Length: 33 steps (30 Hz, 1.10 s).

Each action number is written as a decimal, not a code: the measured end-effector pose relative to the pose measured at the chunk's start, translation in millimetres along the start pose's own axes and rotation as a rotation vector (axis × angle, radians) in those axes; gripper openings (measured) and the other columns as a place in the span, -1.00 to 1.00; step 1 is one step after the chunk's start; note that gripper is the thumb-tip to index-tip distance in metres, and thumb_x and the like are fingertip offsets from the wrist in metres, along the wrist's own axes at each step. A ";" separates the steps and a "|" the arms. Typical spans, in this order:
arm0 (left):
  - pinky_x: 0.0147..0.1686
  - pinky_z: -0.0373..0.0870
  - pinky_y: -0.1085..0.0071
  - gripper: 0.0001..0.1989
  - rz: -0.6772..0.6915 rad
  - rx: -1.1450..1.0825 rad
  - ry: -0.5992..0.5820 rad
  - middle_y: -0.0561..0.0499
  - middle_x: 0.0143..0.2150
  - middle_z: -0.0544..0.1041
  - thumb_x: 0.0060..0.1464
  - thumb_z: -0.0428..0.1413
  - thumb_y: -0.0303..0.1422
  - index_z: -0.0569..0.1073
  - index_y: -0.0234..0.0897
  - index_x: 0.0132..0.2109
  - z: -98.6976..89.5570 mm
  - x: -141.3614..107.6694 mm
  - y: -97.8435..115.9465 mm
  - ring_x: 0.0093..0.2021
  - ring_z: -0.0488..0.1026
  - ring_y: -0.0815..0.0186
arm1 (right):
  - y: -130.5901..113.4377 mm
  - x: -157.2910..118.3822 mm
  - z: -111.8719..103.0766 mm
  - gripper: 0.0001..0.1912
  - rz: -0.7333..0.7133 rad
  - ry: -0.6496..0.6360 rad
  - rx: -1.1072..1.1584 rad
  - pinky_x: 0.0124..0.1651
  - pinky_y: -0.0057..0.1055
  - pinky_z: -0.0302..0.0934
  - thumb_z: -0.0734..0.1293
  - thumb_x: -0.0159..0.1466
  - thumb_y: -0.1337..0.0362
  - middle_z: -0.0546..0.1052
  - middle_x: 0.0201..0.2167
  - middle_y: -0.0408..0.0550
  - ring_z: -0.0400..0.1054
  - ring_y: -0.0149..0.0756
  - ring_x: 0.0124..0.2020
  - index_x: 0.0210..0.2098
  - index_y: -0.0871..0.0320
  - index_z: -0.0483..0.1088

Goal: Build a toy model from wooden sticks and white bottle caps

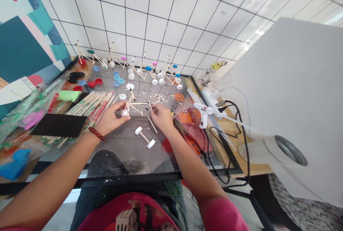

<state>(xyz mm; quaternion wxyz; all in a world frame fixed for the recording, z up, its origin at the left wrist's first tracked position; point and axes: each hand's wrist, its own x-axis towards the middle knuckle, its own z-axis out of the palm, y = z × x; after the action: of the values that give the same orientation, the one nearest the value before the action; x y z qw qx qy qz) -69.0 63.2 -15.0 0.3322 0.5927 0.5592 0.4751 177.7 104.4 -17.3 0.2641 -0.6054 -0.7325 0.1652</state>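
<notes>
My left hand (111, 118), with a red bead bracelet at the wrist, grips a small frame of joined wooden sticks (138, 106) by the white bottle cap at its left end. Near the frame's right end, my right hand (162, 116) pinches a short stick piece. Part of that piece is hidden by the fingers. Below the hands, a stick with a white cap on each end (145, 137) lies on the glass tabletop. A loose stick (152, 124) rests just beside my right hand.
Finished stick-and-cap models (144, 70) stand along the back. Blue caps (116, 78) and red caps (91, 84) lie at left, near chopstick bundles (92, 108) and a black sheet (59, 125). A white glue gun (203, 114), pliers (187, 134) and black cables (242, 127) are at right.
</notes>
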 end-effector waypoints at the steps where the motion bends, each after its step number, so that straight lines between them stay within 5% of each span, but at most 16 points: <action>1: 0.27 0.48 -0.08 -0.30 0.002 0.000 0.002 -0.19 0.11 0.70 -0.27 0.50 -0.09 0.66 -0.20 0.07 0.0 0.0 -0.5 0.11 0.64 -0.14 | -0.9 -0.9 -0.8 -0.76 -0.015 -0.014 -0.046 -0.10 -0.33 0.37 0.40 0.33 0.37 0.70 -0.22 -0.06 0.59 -0.14 -0.16 -0.04 0.06 0.62; 9: 0.31 0.43 -0.15 -0.27 -0.009 -0.011 -0.014 -0.22 0.13 0.69 -0.23 0.48 -0.09 0.64 -0.23 0.13 0.5 0.1 0.1 0.13 0.63 -0.15 | -4.2 -7.0 -4.1 -0.61 -0.083 -0.027 -0.167 -0.01 -0.29 0.39 0.34 0.40 0.33 0.66 0.03 0.06 0.57 -0.07 0.03 0.20 0.09 0.52; 16: 0.30 0.45 -0.14 -0.22 -0.047 -0.057 -0.029 -0.24 0.12 0.70 -0.24 0.50 -0.05 0.62 -0.27 0.14 0.9 0.2 2.5 0.16 0.62 -0.15 | -2.2 -9.1 0.1 -0.61 -0.326 -0.029 -0.147 0.20 -0.25 0.33 0.39 0.32 0.36 0.66 0.01 0.04 0.52 -0.08 0.09 0.13 0.12 0.55; 21: 0.33 0.42 -0.16 -0.19 -0.077 -0.108 -0.030 -0.24 0.14 0.69 -0.27 0.52 -0.03 0.61 -0.26 0.14 2.1 -0.1 -0.3 0.22 0.59 -0.17 | 0.6 -8.1 5.6 -0.53 -0.364 -0.054 -0.118 0.18 -0.20 0.32 0.44 0.24 0.38 0.64 0.04 0.05 0.50 -0.05 0.11 0.16 0.12 0.54; 33: 0.28 0.47 -0.09 -0.29 -0.123 -0.215 -0.024 -0.19 0.03 0.67 -0.30 0.53 -0.10 0.58 -0.27 0.02 6.7 -2.1 11.4 0.15 0.61 -0.09 | -5.1 -10.0 9.3 -0.86 -0.283 -0.051 -0.123 0.03 -0.25 0.25 0.46 0.33 0.33 0.67 -0.14 -0.05 0.53 -0.10 0.01 -0.12 0.06 0.64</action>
<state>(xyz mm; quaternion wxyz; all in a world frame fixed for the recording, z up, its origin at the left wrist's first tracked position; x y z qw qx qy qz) -58.6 60.3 -7.1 0.4291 0.5237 0.5363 0.5039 169.5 94.3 -23.8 0.2283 -0.5069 -0.8256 0.0965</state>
